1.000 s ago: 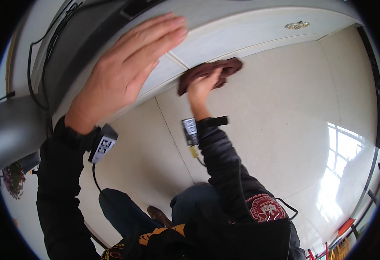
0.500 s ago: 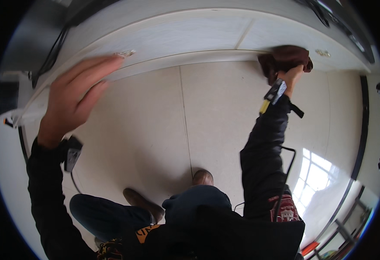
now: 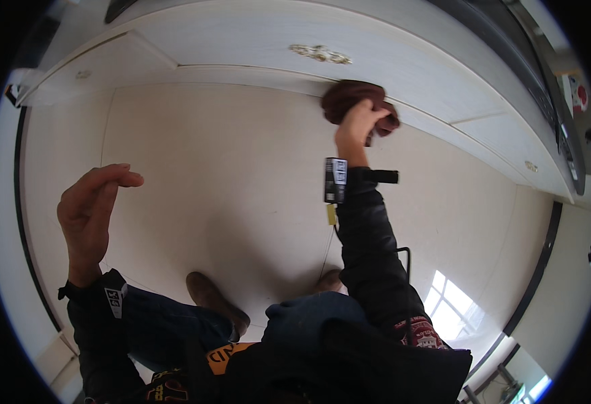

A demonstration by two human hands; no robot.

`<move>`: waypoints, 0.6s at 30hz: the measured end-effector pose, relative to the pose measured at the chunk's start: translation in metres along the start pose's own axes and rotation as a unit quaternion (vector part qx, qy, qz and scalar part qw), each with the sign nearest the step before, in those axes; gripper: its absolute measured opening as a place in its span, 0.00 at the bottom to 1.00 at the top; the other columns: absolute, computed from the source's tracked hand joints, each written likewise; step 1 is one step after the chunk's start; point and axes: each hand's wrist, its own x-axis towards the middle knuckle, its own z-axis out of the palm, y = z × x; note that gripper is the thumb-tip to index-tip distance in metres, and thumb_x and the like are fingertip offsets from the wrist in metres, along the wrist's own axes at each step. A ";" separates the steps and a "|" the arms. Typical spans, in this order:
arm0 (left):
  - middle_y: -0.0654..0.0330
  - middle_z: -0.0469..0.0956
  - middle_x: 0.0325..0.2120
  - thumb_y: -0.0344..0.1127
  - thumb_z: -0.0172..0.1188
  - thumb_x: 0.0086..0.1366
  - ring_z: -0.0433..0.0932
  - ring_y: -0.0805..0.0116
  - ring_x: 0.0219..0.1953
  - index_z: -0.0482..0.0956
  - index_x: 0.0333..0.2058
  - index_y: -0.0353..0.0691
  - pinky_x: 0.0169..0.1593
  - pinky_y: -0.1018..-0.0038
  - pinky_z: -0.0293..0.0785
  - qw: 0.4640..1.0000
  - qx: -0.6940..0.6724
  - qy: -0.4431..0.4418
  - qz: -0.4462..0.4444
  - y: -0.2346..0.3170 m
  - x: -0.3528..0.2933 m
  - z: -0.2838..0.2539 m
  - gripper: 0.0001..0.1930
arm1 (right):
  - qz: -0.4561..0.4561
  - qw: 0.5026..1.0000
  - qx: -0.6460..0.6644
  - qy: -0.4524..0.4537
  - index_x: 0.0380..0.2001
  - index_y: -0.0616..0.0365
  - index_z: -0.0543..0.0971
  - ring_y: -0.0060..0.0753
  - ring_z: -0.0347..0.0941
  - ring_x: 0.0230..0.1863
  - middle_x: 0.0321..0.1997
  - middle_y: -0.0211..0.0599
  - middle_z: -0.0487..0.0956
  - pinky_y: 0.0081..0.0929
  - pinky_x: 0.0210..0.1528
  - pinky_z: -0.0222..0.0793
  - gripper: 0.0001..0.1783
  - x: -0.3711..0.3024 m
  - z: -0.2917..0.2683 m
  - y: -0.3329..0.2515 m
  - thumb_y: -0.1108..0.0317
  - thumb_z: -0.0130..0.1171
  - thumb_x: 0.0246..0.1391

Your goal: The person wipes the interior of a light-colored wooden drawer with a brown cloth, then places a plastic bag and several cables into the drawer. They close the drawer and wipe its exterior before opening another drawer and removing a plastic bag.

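Note:
A dark brown cloth (image 3: 353, 94) is bunched under my right hand (image 3: 361, 125), whose fingers are closed on it. The cloth lies against the lower edge of a long white cabinet (image 3: 241, 44), just below an ornate pale drawer handle (image 3: 321, 54). My left hand (image 3: 92, 209) hangs over the floor at the left, away from the cabinet. Its fingers are loosely stretched and slightly curved, with nothing in them. Part of the cloth is hidden behind my right hand.
Light glossy floor tiles (image 3: 241, 155) lie between my shoes (image 3: 216, 303) and the cabinet. A long dark flat object (image 3: 511, 74) stands along the cabinet top at the right. Dark skirting (image 3: 535, 269) edges the right wall. Small devices (image 3: 336, 180) are strapped to both wrists.
My right hand has moved left along the cabinet with the cloth. My left hand has drawn back from the cabinet front, lower in the view. The view has turned to the right.

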 end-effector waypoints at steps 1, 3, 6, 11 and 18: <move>0.54 0.83 0.34 0.23 0.49 0.67 0.81 0.65 0.40 0.78 0.45 0.31 0.49 0.71 0.75 0.999 -0.027 -0.008 0.023 0.001 0.000 -0.002 0.11 | 0.034 0.999 0.002 -0.016 0.69 0.60 0.43 0.40 0.58 0.65 0.69 0.44 0.57 0.33 0.67 0.52 0.38 -0.022 0.022 0.002 0.67 0.45 0.59; 0.54 0.83 0.34 0.22 0.51 0.66 0.82 0.66 0.39 0.79 0.45 0.32 0.48 0.71 0.76 0.998 -0.053 -0.007 0.031 0.003 0.003 -0.001 0.11 | 0.100 0.994 0.004 -0.050 0.67 0.63 0.47 0.40 0.59 0.63 0.66 0.45 0.61 0.33 0.65 0.55 0.37 -0.059 0.059 0.004 0.66 0.47 0.59; 0.53 0.83 0.34 0.20 0.50 0.63 0.83 0.63 0.37 0.81 0.40 0.34 0.43 0.72 0.78 0.993 -0.004 -0.075 0.092 0.004 0.009 0.004 0.11 | 0.156 0.965 0.093 -0.191 0.62 0.67 0.56 0.38 0.63 0.58 0.61 0.45 0.66 0.32 0.58 0.64 0.31 -0.091 0.092 0.016 0.64 0.47 0.59; 0.56 0.83 0.32 0.18 0.55 0.57 0.83 0.62 0.35 0.82 0.37 0.37 0.38 0.73 0.79 0.981 -0.027 -0.126 0.143 0.005 0.000 0.003 0.12 | 0.170 0.911 0.201 -0.318 0.48 0.61 0.74 0.35 0.74 0.47 0.48 0.39 0.77 0.32 0.52 0.72 0.15 -0.066 0.049 0.000 0.66 0.43 0.66; 0.56 0.82 0.31 0.21 0.61 0.58 0.81 0.59 0.31 0.81 0.41 0.39 0.34 0.71 0.76 0.978 -0.092 -0.123 0.144 -0.022 -0.009 -0.022 0.12 | -0.043 0.980 0.108 -0.159 0.35 0.60 0.81 0.42 0.80 0.28 0.30 0.46 0.83 0.33 0.29 0.78 0.22 -0.006 -0.046 -0.084 0.60 0.37 0.63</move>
